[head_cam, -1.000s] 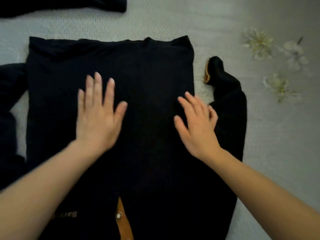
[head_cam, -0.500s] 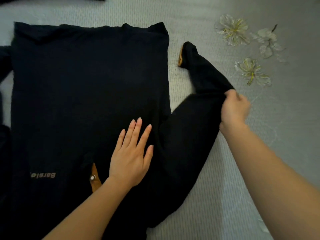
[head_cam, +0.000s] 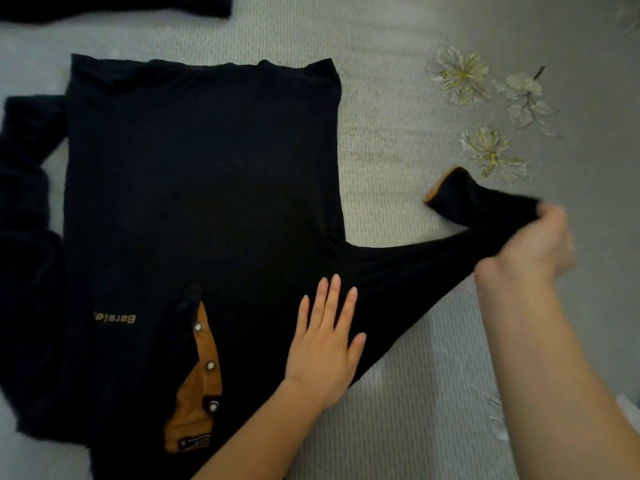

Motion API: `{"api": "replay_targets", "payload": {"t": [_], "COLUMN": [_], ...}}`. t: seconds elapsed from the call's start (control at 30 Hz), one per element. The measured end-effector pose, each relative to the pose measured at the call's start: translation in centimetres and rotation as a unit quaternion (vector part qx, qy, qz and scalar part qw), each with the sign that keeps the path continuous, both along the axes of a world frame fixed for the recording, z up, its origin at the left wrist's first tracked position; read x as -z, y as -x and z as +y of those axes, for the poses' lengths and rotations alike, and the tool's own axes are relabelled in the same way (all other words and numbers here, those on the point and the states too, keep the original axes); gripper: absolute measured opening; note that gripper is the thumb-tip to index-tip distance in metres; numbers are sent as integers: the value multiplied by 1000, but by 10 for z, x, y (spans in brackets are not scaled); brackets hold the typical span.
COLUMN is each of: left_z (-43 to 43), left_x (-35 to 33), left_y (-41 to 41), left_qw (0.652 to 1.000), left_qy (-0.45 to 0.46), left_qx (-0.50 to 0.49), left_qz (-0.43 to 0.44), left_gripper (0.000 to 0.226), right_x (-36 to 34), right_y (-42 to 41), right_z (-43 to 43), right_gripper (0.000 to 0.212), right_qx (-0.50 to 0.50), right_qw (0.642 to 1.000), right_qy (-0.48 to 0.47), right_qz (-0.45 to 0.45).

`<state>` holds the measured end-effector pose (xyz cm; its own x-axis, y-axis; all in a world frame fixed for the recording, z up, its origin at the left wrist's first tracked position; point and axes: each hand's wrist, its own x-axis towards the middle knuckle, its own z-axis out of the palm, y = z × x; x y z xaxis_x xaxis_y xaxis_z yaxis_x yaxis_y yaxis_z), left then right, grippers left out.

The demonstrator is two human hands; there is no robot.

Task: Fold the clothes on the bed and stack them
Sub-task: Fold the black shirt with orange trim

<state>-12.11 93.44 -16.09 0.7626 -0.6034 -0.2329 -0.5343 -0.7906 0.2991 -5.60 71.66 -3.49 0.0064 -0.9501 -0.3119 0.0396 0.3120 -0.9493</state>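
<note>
Here the left hand [head_cam: 325,351] lies flat, fingers straight and spread, on the black long-sleeved shirt [head_cam: 201,188] laid across the grey bedspread [head_cam: 398,133]. The right hand [head_cam: 530,251] grips its sleeve [head_cam: 408,271], with the tan-lined cuff [head_cam: 450,195] just beyond the curled fingers.

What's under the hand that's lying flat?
The left hand presses flat on the black shirt, where its sleeve starts. The grey bedspread lies beneath, but the shirt covers that part.

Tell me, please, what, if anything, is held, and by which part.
The right hand grips the black shirt by its sleeve near the cuff; the left hand only presses it.
</note>
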Motion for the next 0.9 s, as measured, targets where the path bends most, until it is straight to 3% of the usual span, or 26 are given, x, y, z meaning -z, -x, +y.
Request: {"api": "replay_targets", "payload": {"t": [0.07, 0.13, 0.17, 0.23, 0.27, 0.33, 0.37, 0.4, 0.47, 0.53, 0.6, 0.67, 0.77, 0.83, 0.87, 0.9], "left_z": [3, 11, 16, 25, 29, 37, 42, 48, 63, 83, 102, 113, 114, 114, 112, 109], "left_x": [-4, -6, -4, 1, -1, -4, -7, -9, -15, -25, -24, -29, -40, -44, -46, -48], "left_y": [-1, 1, 5, 15, 19, 23, 22, 20, 11, -9, -39, -81, -153, -195, -210, -222], "left_qw": [1000, 999, 997, 992, 988, 984, 979, 973, 972, 965, 952, 923, 827, 774, 775, 798], "left_qy": [1, -5, -4, -11, -12, 3, 6, 17, 94, 231, 302, 326, 344, 347, 337, 312], "left_qx": [13, 46, 73, 124, 143, 174, 194, 222, 214, 109, -30, -206, -445, -530, -535, -515], "left_qz": [6, 13, 21, 31, 53, 42, 59, 57, 34, 68, 47, 7, 12, 20, 3, -26], "left_gripper": [61, 59, 57, 50, 47, 46, 48, 50, 49, 38, 31, 30, 30, 35, 38, 40], "right_x": [-14, -14, -10, 12, 27, 56, 69, 79, 94, 102, 108, 115, 124, 126, 127, 128], "right_y": [-34, -60, -67, -72, -70, -59, -51, -43, -28, -19, -14, -9, -5, -4, -4, -4], "right_z": [36, 85, 108, 143, 154, 159, 157, 154, 146, 137, 132, 132, 135, 136, 136, 135], "right_gripper": [35, 42, 41, 27, 16, 30, 39, 44, 50, 57, 64, 62, 59, 57, 57, 57], "right_qx": [-117, -284, -368, -539, -629, -760, -781, -782, -757, -717, -703, -701, -678, -669, -665, -663], "right_qw": [978, 912, 851, 669, 574, 399, 345, 324, 330, 341, 334, 325, 345, 355, 358, 360], "right_qy": [169, 289, 359, 482, 478, 405, 391, 398, 433, 471, 473, 465, 480, 487, 489, 490], "right_qz": [23, 67, 108, 174, 215, 315, 342, 355, 362, 385, 414, 432, 436, 436, 437, 437]}}
